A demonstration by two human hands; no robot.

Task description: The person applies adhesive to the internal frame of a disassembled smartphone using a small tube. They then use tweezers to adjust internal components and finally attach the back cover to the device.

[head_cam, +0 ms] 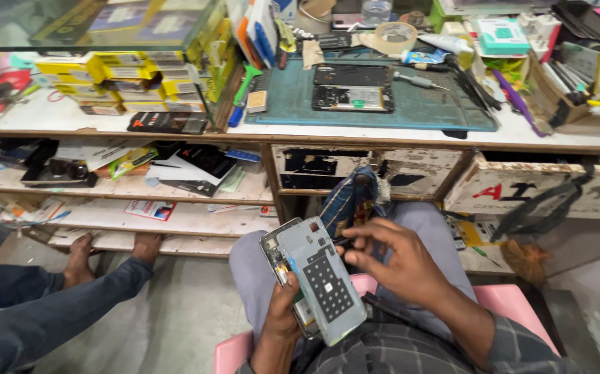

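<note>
My left hand (282, 315) holds an opened phone (314, 280) over my lap — right hand (390, 260) pinches at its top edge; a teal mat (410, 104) lies on the tabletop (71, 118).

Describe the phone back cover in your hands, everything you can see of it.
The phone back cover is a light blue-grey plastic shell, inner face up, with a dark perforated adhesive pad in its middle and a small camera cutout near the top corner. It lies tilted over the opened phone body, partly lifted off. The left hand grips both from below; the right hand pinches near its right edge.

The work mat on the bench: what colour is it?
Teal, a blue-green work mat; seen in the head view.
</note>
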